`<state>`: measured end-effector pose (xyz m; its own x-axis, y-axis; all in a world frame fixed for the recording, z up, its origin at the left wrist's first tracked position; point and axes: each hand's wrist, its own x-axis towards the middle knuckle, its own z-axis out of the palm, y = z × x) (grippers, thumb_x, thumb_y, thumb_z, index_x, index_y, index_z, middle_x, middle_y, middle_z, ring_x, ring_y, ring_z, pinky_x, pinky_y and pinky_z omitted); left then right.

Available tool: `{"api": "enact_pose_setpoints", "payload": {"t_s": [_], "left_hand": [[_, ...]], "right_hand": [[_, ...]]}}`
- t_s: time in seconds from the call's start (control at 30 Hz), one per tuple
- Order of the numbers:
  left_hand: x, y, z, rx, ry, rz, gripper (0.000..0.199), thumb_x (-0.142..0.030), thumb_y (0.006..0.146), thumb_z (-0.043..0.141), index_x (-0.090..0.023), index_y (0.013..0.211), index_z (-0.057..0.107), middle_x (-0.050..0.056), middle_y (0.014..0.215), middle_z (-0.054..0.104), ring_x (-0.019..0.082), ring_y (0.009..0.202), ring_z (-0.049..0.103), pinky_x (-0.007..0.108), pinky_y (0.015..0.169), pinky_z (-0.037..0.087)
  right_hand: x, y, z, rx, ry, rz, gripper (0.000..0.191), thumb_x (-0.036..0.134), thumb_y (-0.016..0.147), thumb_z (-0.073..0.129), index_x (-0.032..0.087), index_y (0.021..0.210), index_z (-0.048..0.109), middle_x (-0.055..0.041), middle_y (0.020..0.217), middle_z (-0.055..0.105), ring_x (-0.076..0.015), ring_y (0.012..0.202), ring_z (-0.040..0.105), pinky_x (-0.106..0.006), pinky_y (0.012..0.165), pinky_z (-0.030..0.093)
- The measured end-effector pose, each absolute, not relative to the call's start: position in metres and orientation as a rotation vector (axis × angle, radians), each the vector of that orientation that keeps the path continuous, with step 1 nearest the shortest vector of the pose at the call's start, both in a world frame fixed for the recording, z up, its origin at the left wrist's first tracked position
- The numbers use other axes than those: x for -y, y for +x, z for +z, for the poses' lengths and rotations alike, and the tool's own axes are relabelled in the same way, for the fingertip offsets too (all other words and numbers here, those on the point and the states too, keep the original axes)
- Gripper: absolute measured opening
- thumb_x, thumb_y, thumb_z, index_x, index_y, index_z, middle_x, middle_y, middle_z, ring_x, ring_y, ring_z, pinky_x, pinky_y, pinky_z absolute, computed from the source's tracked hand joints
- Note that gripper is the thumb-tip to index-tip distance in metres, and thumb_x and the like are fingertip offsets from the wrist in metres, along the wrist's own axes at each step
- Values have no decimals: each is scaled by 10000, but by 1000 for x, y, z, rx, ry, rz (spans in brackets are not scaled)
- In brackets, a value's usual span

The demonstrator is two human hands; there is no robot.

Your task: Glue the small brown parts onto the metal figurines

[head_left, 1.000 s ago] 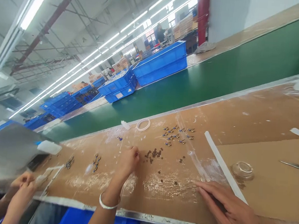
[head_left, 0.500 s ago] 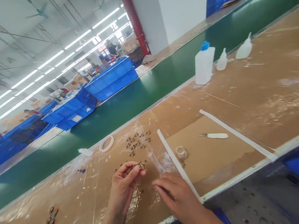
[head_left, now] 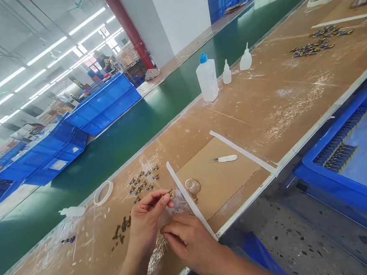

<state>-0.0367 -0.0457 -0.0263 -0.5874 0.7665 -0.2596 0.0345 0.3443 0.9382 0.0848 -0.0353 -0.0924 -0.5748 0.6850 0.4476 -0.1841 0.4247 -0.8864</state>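
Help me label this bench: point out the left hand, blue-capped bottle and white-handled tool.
Left hand (head_left: 146, 216), head view: middle of the hand.
Blue-capped bottle (head_left: 208, 81), head view: its whitish body.
White-handled tool (head_left: 227, 158), head view: its handle.

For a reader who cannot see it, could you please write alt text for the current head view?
A left hand pinches a small dark-and-gold part above a brown workbench, the right hand close beside it. Small blue-and-gold metal pieces, a clear round dish and a white-handled tool lie nearby.
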Motion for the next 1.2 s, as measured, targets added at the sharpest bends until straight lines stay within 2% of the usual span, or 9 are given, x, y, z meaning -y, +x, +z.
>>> {"api": "enact_pose_setpoints", "payload": {"t_s": [0.13, 0.23, 0.33, 0.43, 0.7, 0.93, 1.2], "left_hand": [[35, -33, -30, -2076, 1041, 1111, 322, -423, 737, 724, -140, 889, 713, 34, 701, 658, 129, 698, 611, 219, 695, 499], [28, -28, -30, -2189, 1223, 991, 289, -427, 785, 653, -170, 900, 718, 36, 803, 685, 159, 779, 630, 263, 759, 496], [23, -24, -28, -2237, 1412, 860, 245, -408, 838, 594, -207, 907, 716, 21, 934, 696, 166, 886, 633, 280, 838, 473], [20, -22, -26, -2256, 1592, 767, 222, -384, 872, 558, -220, 888, 707, 5, 924, 693, 155, 883, 631, 268, 821, 462], [15, -19, -24, -2240, 1885, 690, 187, -305, 909, 530, -208, 886, 688, -3, 888, 689, 130, 829, 636, 233, 767, 463], [12, -17, -22, -2271, 1903, 584, 227, -312, 911, 488, -205, 874, 685, 14, 878, 688, 146, 808, 632, 252, 735, 461], [16, -14, -17, -2266, 1847, 723, 185, -313, 899, 542, -217, 864, 696, -11, 875, 691, 126, 817, 639, 227, 748, 462]], "right_hand": [[34, 84, -91, 1812, -429, 1267, 128, 121, 891, 538, 141, 827, 647, -21, 740, 582, -125, 722, 550, -229, 708, 424], [34, 83, -92, 1791, -437, 1274, 166, 115, 879, 520, 127, 728, 586, -25, 702, 552, -126, 676, 520, -233, 658, 417], [34, 82, -95, 1763, -430, 1292, 154, 91, 849, 507, 118, 707, 562, -36, 708, 561, -125, 669, 518, -229, 626, 406], [35, 81, -97, 1739, -433, 1314, 146, 92, 838, 498, 118, 709, 562, -41, 720, 576, -125, 677, 528, -224, 627, 408], [35, 78, -101, 1708, -456, 1322, 136, 107, 798, 476, 126, 677, 533, -48, 696, 572, -130, 654, 521, -232, 593, 382], [35, 77, -100, 1718, -487, 1331, 134, 112, 790, 466, 138, 664, 504, -45, 679, 559, -134, 630, 508, -247, 569, 357], [33, 83, -94, 1714, -480, 1343, 147, 96, 814, 494, 128, 685, 555, -38, 703, 572, -129, 666, 533, -233, 612, 397]]}}
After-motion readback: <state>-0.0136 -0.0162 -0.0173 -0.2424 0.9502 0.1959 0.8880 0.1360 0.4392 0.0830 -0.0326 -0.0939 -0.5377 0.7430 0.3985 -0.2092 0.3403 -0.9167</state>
